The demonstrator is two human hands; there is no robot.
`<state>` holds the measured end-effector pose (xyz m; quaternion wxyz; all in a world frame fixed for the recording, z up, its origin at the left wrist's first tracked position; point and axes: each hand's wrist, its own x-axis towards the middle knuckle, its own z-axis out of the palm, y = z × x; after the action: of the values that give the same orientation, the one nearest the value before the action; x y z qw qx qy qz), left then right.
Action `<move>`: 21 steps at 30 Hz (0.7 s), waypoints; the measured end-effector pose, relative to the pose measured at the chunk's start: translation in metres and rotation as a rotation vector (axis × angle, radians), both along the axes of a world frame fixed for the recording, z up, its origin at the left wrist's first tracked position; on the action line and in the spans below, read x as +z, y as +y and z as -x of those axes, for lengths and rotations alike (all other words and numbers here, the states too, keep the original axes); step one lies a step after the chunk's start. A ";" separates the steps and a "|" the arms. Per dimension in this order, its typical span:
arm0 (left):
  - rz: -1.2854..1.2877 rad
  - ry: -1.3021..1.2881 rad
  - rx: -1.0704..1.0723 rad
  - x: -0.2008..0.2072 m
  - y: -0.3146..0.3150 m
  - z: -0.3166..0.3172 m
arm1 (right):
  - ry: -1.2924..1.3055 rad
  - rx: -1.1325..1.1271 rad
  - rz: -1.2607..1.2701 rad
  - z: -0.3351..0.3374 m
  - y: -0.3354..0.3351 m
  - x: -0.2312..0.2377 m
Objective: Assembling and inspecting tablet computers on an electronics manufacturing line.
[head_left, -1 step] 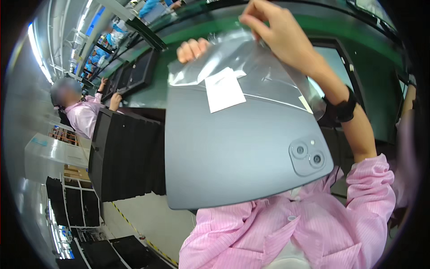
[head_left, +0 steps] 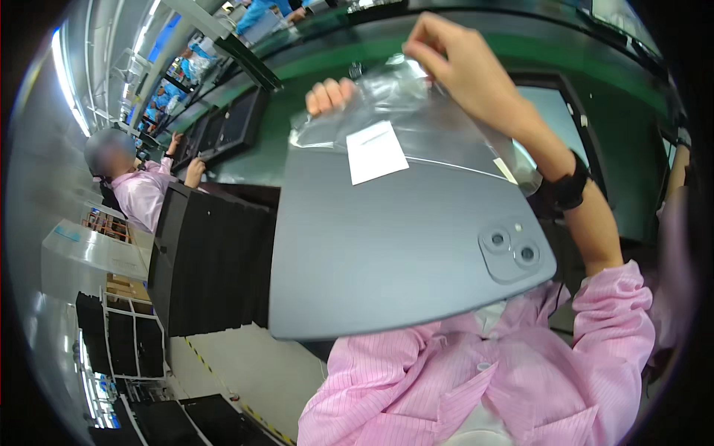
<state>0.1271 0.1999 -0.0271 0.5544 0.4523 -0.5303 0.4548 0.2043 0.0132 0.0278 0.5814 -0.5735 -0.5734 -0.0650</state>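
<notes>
A grey tablet point(head_left: 394, 245) is held up close before me, its back toward me and two round lenses at the lower right corner. Clear plastic film point(head_left: 446, 134) covers its far part, wrinkled along the far edge. A blank-looking white label point(head_left: 377, 153) sits on the film. The fingers of my left hand point(head_left: 330, 97) curl over the far left edge, closed round the tablet; its palm and thumb are hidden. With thumb and fingers pinched together, my right hand point(head_left: 468, 70) grips the film at the far edge.
Beyond the tablet lies a green worktable point(head_left: 297, 111). A framed screen panel point(head_left: 554, 111) rests on it at right, black trays point(head_left: 223, 130) at left. Stacked black trays point(head_left: 216, 260) stand left of the tablet. A person in pink point(head_left: 137, 193) works farther left.
The film has bunched up more at the far edge. The tablet has tilted slightly, its near edge rising a little. My left fingers sit slightly more to the right and nearer.
</notes>
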 end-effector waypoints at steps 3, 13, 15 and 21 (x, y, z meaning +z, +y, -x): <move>0.030 0.522 1.131 -0.043 -0.027 0.032 | 0.119 0.045 0.174 -0.008 0.010 -0.013; 0.798 0.690 0.529 -0.108 0.008 0.016 | 0.082 0.046 0.393 -0.026 0.027 -0.035; 0.831 0.680 0.450 -0.106 0.003 0.014 | 0.142 0.041 0.435 -0.021 0.021 -0.031; 0.728 0.657 0.871 -0.093 -0.012 0.019 | 0.145 -0.025 0.470 -0.014 0.018 -0.028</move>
<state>0.1085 0.1876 -0.1198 0.5704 0.5243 0.0860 0.6264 0.2180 0.0315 0.0002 0.4707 -0.7032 -0.5226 0.1044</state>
